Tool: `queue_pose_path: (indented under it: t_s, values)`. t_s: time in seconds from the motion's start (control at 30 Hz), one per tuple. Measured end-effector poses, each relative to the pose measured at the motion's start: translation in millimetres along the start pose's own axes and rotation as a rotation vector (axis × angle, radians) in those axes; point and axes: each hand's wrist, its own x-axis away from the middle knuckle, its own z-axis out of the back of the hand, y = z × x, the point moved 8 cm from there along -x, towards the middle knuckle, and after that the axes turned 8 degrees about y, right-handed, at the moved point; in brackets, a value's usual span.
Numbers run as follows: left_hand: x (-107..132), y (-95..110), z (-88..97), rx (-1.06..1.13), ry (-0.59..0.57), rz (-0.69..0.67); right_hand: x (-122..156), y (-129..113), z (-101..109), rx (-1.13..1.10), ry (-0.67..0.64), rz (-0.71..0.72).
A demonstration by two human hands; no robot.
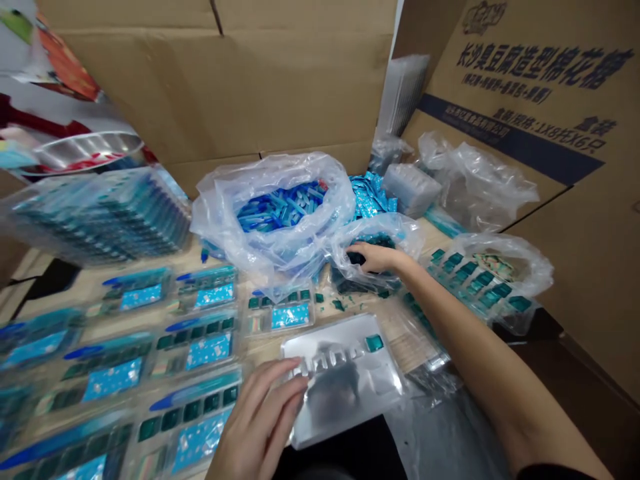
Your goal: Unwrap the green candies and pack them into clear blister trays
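Observation:
My left hand (263,417) rests on the near left edge of a clear plastic blister tray (350,383), fingers curled over its rim. One small teal square piece (374,343) sits in the tray's far right pocket; the other pockets look bare. My right hand (374,258) reaches forward into a small clear bag of teal square pieces (373,263). Its fingertips are buried inside the bag, so what they grasp is hidden.
A big clear bag of blue pens (280,207) stands behind the tray. Several filled blister packs (200,347) lie in rows at left, with a stack of packs (105,217) behind. Another bag with teal pieces (480,280) lies at right. Cardboard boxes (525,100) wall in the back and right.

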Motion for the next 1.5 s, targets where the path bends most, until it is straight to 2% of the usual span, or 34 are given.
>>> queue_pose_path:
  t_s: [0.1,0.2,0.3,0.4,0.5,0.57,0.67,0.7,0.8,0.97,1.07,1.23,1.3,1.43,1.5]
  values:
    - [-4,-3,3.3,-0.027,-0.037,-0.04,4,14,-11,0.008,-0.102,-0.083]
    - [-8,2,8.5,-0.032,-0.079,-0.136,9,16,-14,-0.007,-0.125,-0.148]
    - [-10,-3,18.0,-0.071,-0.081,-0.139,16,9,-4,-0.06,-0.101,-0.201]
    - [-15,-14,28.1,-0.104,-0.055,-0.104,27,-5,17,-0.148,-0.066,-0.267]
    - [-27,-16,33.2,-0.09,-0.013,-0.072,47,-30,33,-0.286,-0.048,-0.343]
    - [-40,-7,32.3,-0.042,0.028,-0.049,66,-56,33,-0.4,-0.056,-0.381]
    - [-60,19,25.3,0.063,0.088,-0.045,99,-96,15,-0.582,-0.134,-0.425]
    - [-66,27,22.4,0.086,0.108,-0.041,111,-108,4,-0.743,-0.191,-0.488]
    - [-76,45,14.4,0.131,0.14,-0.067,136,-134,-13,-0.945,-0.29,-0.572]
    - [-73,43,8.1,0.222,0.101,-0.004,145,-146,-6,-0.818,-0.23,-0.482]
    - [-70,37,9.8,0.36,0.102,0.079,147,-151,-5,-0.879,-0.235,-0.468]
    - [-69,29,6.1,0.623,0.094,0.271,155,-154,-13,-1.03,-0.289,-0.54]
    - [-66,27,3.0,0.691,0.101,0.328,155,-154,-11,-0.971,-0.218,-0.518]
    - [-57,23,1.6,0.751,0.201,0.397,156,-162,3,-0.647,0.002,-0.347]
    - [-55,19,0.4,0.817,0.234,0.454,159,-165,5,-0.567,0.033,-0.304]
